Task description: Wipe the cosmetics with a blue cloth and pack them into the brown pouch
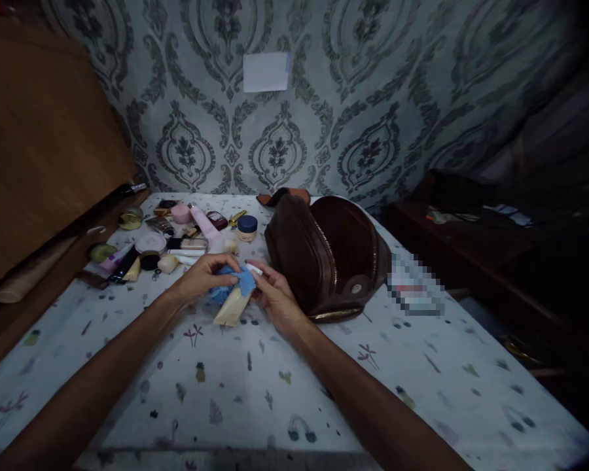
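Our left hand point(203, 278) half hid the blue cloth point(245, 282); right of our right hand point(275, 297), a patch point(415, 288) was pixelated.

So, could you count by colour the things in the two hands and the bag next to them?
Blue: 1 (cloth, in left hand)
Cream: 1 (tube, white end at right hand)
Brown: 1 (bag)
Total: 3

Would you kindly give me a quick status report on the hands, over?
Left hand gripping blue cloth; right hand pinching its edge. Cloth over top of cream tube. Brown bag close right, cosmetics left.
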The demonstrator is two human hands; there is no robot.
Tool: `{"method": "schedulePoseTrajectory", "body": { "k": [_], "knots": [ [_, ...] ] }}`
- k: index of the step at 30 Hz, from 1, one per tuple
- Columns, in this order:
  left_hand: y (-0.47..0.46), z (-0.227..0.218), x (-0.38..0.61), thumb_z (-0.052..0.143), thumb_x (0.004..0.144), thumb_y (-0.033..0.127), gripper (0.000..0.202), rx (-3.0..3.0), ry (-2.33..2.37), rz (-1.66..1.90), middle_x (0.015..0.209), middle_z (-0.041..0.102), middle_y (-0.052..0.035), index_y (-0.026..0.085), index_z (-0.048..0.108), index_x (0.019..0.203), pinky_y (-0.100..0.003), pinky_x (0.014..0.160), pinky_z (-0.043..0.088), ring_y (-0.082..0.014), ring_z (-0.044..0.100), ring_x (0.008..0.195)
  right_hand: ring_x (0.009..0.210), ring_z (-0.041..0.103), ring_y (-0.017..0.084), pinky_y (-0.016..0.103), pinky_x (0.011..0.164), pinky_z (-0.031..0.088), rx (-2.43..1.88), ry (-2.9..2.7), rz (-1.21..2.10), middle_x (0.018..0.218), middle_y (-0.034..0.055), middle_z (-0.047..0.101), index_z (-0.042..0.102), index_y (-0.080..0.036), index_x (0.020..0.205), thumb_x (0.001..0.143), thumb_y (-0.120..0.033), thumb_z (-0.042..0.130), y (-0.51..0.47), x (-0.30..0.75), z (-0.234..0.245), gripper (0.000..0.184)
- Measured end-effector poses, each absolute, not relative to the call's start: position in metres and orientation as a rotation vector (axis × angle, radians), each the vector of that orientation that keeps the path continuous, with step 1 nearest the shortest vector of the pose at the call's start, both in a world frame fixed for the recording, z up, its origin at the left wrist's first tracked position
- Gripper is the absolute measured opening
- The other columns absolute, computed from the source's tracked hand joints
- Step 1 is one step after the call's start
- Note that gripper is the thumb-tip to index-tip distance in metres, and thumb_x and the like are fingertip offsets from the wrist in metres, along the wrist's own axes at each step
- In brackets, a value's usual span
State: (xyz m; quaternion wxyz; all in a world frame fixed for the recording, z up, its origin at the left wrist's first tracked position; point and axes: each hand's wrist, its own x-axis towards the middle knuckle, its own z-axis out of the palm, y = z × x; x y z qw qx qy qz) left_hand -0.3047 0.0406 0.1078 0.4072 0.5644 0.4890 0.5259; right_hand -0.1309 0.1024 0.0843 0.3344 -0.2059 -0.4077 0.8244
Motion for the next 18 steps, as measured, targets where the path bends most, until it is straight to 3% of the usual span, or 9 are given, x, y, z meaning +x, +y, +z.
{"method": "schedulePoseTrajectory", "body": {
  "k": [5,11,18],
  "knots": [
    [0.039,0.118,-0.306,0.082,0.070,0.032,0.017,1.611,1.166,1.144,0.084,0.064,-0.0028,0.017,0.075,0.076,-0.028,0.080,0.045,-0.0166,0.059,0.083,0.064,0.057,0.011,0.022,0.061,0.046,-0.584,-1.055,2.129,0.073,-0.0027,0.067,0.074,-0.021,0.101,0.056,-0.041,0.091,0.101,-0.131,0.082,0.053],
    [0.036,0.123,-0.315,0.084,0.067,0.028,0.014,1.589,1.076,0.915,0.085,0.066,-0.0034,0.018,0.077,0.074,-0.027,0.079,0.046,-0.0164,0.061,0.082,0.067,0.056,0.011,0.022,0.064,0.049,-0.550,-1.004,2.101,0.077,-0.0034,0.066,0.073,-0.023,0.105,0.060,-0.038,0.090,0.100,-0.128,0.083,0.050],
    [0.041,0.102,-0.306,0.085,0.066,0.033,0.024,1.194,1.179,1.408,0.079,0.066,0.0007,0.017,0.071,0.077,-0.022,0.066,0.044,-0.0123,0.057,0.069,0.082,0.063,0.014,0.025,0.079,0.052,-0.435,-1.005,2.202,0.089,0.0005,0.072,0.076,-0.021,0.096,0.062,-0.036,0.088,0.102,-0.129,0.084,0.038]
  ]
}}
